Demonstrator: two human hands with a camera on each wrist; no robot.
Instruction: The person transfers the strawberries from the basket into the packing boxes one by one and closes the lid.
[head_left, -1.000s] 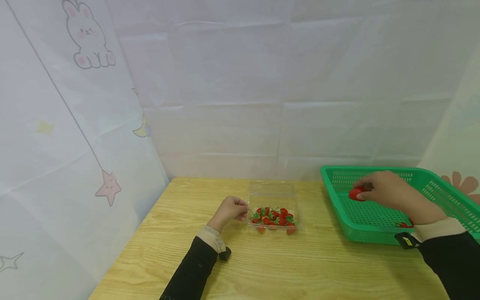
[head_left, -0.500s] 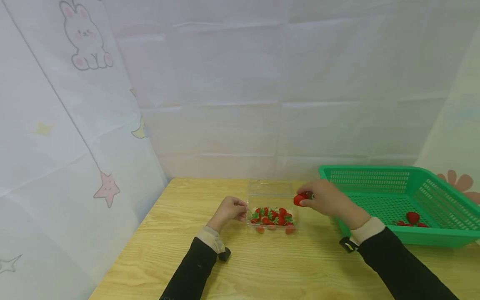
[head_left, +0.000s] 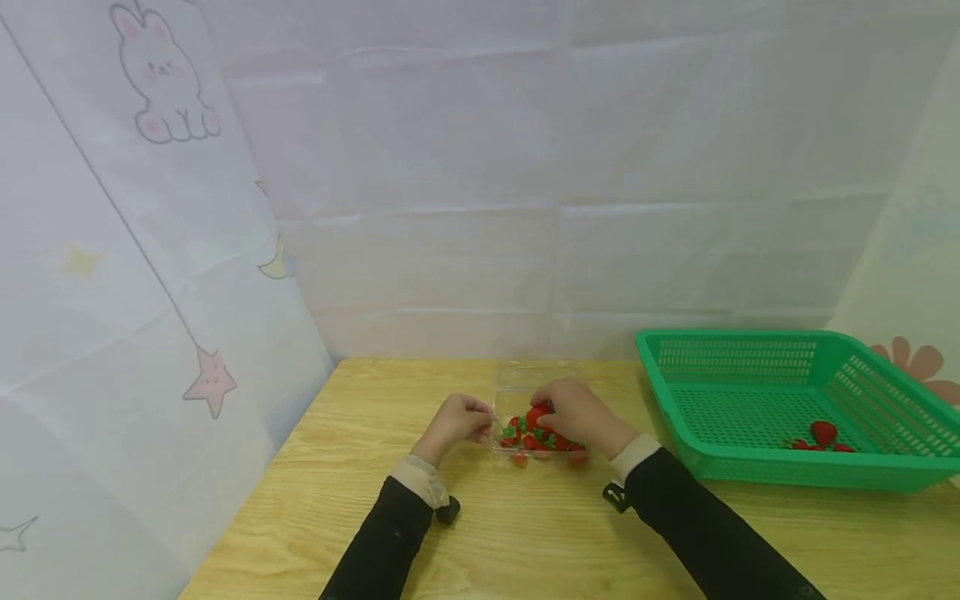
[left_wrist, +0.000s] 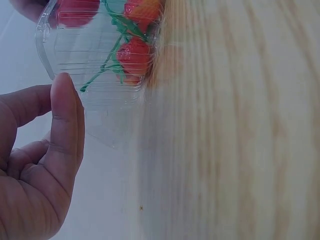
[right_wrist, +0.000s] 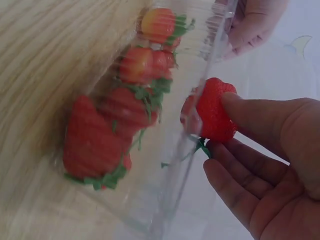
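A clear plastic box (head_left: 506, 451) with its lid (head_left: 536, 375) raised behind it stands on the wooden table, holding several red strawberries (right_wrist: 137, 65) with green leaves and stems. My left hand (head_left: 459, 423) pinches the box's left rim between thumb and fingers; in the left wrist view its fingertips (left_wrist: 63, 85) are right at the plastic edge. Over the box's right part, my right hand (head_left: 576, 414) holds a large strawberry (right_wrist: 215, 110) between thumb and fingers. This berry hangs just above the others, its green stem downward in the right wrist view, partly behind the clear wall.
To the right sits a green perforated basket (head_left: 750, 462), with several strawberries (head_left: 823, 432) in its near right part. A pale printed curtain (head_left: 450, 208) rises behind the table (head_left: 480, 533) and along its left side.
My right hand has carried the strawberry left, out of the green basket and over the plastic box. The left hand has kept its grip on the rim.
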